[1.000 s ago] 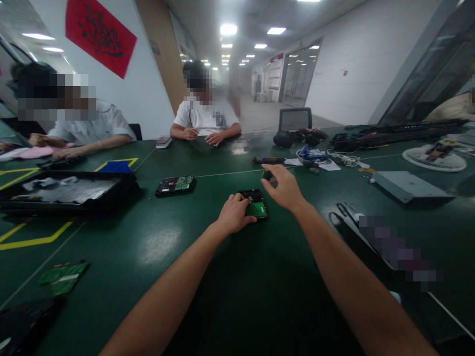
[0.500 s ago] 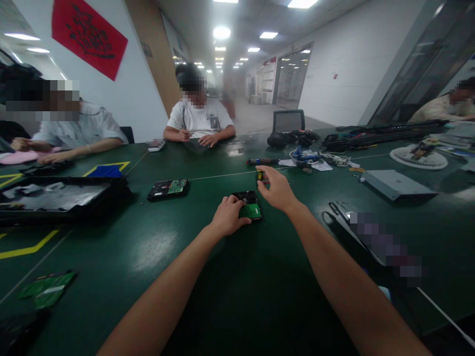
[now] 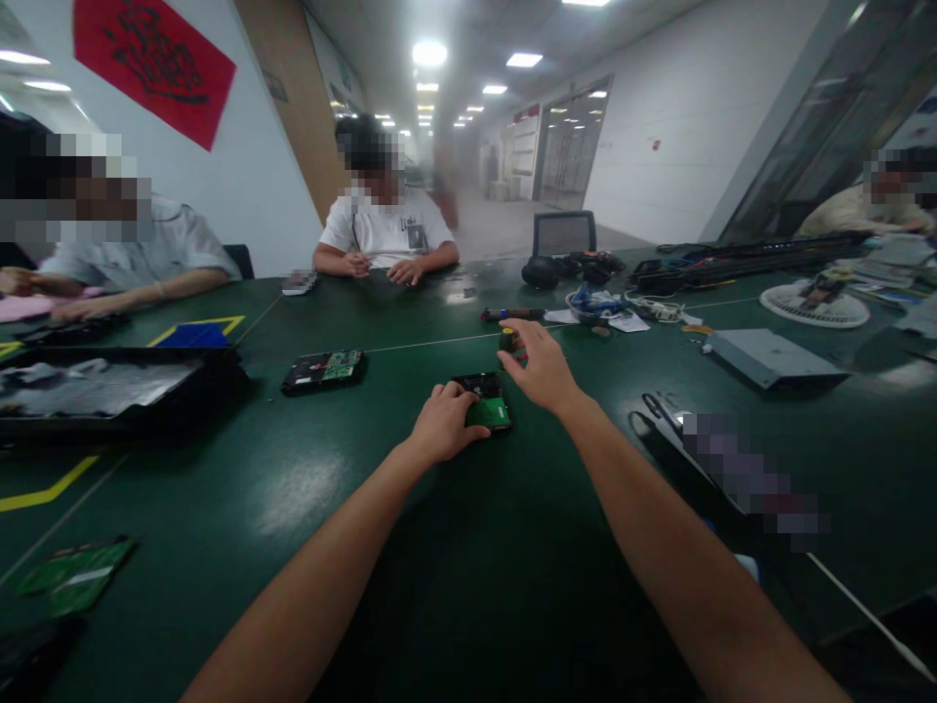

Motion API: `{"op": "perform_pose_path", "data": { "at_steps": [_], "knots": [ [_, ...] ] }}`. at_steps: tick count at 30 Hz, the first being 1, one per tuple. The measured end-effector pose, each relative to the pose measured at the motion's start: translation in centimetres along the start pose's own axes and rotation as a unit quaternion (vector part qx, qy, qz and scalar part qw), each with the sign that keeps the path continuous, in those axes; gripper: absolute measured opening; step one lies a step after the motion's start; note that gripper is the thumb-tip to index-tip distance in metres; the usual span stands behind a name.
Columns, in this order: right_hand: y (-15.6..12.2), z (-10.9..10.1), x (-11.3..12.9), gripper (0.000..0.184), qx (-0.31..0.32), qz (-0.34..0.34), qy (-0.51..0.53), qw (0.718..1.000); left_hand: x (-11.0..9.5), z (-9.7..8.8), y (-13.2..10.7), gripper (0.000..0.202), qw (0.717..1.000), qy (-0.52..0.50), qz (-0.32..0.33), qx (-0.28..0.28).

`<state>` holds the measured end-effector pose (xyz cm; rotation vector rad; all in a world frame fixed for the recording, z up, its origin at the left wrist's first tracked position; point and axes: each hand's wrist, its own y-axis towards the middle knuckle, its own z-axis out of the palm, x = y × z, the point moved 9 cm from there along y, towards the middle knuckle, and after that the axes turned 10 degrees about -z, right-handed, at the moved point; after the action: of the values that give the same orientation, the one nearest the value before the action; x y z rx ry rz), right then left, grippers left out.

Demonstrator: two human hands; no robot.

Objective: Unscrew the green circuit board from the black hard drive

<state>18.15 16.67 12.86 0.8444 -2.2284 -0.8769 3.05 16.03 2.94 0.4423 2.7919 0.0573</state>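
Observation:
A hard drive (image 3: 492, 414), its green circuit board facing up, lies flat on the dark green table in front of me. My left hand (image 3: 442, 426) grips its left side, with the thumb at the near edge and the fingers across the top. My right hand (image 3: 543, 365) pinches the yellow-and-black handle of a screwdriver (image 3: 507, 340) between thumb and fingers. The handle stands roughly upright over the drive's far right corner. I cannot make out the screwdriver's tip or whether it touches the drive.
Another hard drive (image 3: 322, 371) lies to the left, near a black tray (image 3: 168, 405). Green circuit boards (image 3: 80, 574) are at lower left. A metal box (image 3: 776, 357), a fan grille (image 3: 814, 307) and a bowl of cables (image 3: 596, 305) lie to the right. Co-workers sit across the table.
The whole view has shifted slightly. The screwdriver's handle leans a little differently in my right hand. My left hand keeps its hold on the hard drive.

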Motion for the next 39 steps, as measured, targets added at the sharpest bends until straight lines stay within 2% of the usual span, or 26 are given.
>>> {"op": "perform_pose_path", "data": {
  "at_steps": [3, 8, 14, 19, 24, 30, 35, 39],
  "knots": [
    [0.04, -0.04, 0.06, 0.039, -0.003, -0.007, 0.003, 1.000, 0.05, 0.02, 0.03, 0.064, 1.000, 0.001, 0.002, -0.001],
    [0.12, 0.03, -0.18, 0.041, -0.006, -0.005, 0.012, 1.000, 0.06, -0.02, 0.05, 0.064, 1.000, -0.004, 0.004, -0.001],
    [-0.04, -0.14, -0.08, 0.035, -0.017, 0.003, 0.006, 1.000, 0.07, 0.06, 0.11, 0.065, 1.000, -0.006, 0.000, 0.009],
    [-0.06, -0.08, -0.38, 0.041, -0.029, 0.008, 0.031, 0.999, 0.14, 0.01, 0.10, 0.065, 1.000, -0.008, -0.001, 0.006],
    [-0.04, -0.08, -0.30, 0.035, -0.022, 0.005, 0.005, 1.000, 0.23, 0.21, 0.19, 0.065, 1.000, -0.007, 0.003, 0.002],
    [-0.10, 0.01, -0.24, 0.042, -0.025, 0.008, 0.023, 0.999, 0.28, 0.34, 0.27, 0.065, 1.000, -0.008, 0.008, -0.001],
    [-0.07, 0.00, 0.02, 0.038, -0.016, -0.001, 0.004, 1.000, 0.33, 0.28, 0.25, 0.065, 1.000, -0.011, 0.003, 0.002],
    [-0.13, 0.26, -0.30, 0.045, -0.015, 0.009, 0.024, 1.000, 0.27, 0.10, 0.18, 0.065, 1.000, -0.012, 0.007, -0.005]
  ]
}}
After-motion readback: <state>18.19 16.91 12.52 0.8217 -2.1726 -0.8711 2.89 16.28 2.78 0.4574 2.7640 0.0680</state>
